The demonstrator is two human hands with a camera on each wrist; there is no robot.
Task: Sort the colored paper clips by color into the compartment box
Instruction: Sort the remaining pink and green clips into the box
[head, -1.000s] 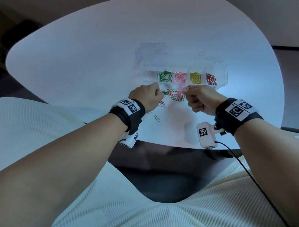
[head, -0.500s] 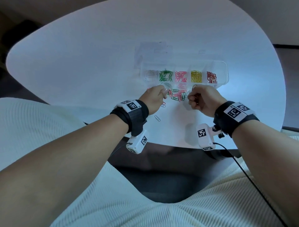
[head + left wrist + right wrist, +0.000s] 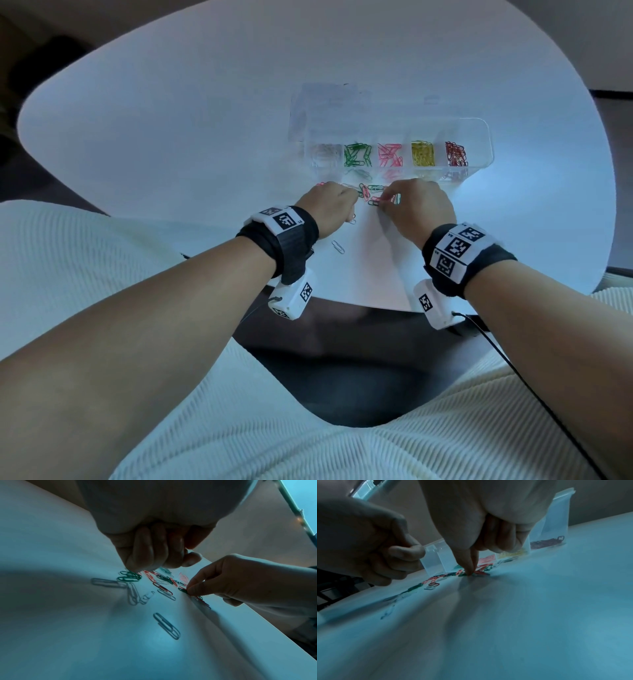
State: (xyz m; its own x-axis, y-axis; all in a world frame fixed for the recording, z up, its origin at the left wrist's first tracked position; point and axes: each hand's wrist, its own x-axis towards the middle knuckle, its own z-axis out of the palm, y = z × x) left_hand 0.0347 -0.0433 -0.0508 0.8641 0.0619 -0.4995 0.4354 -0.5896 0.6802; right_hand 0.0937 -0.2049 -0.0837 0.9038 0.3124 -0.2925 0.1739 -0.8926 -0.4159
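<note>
Both your hands have dropped onto the loose pile since a second ago. Your bench (image 3: 171,137) carries the compartment box (image 3: 479,137) at twelve o'clock, its clips already sorted by colour. Just near of it lies the pile of paper clips (image 3: 371,195). Your left hand (image 3: 329,209) is curled, though whether it holds clips I cannot tell; your right hand (image 3: 419,209) has its fingers (image 3: 469,566) pressed together on a clip. Tangled clips (green among pink) may lift together and land in the wrong compartment.

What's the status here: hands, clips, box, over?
Left hand curled over the loose clips, grip unclear. Right hand pinching in the pile. Box holds five sorted colours. Nothing blocking it.
</note>
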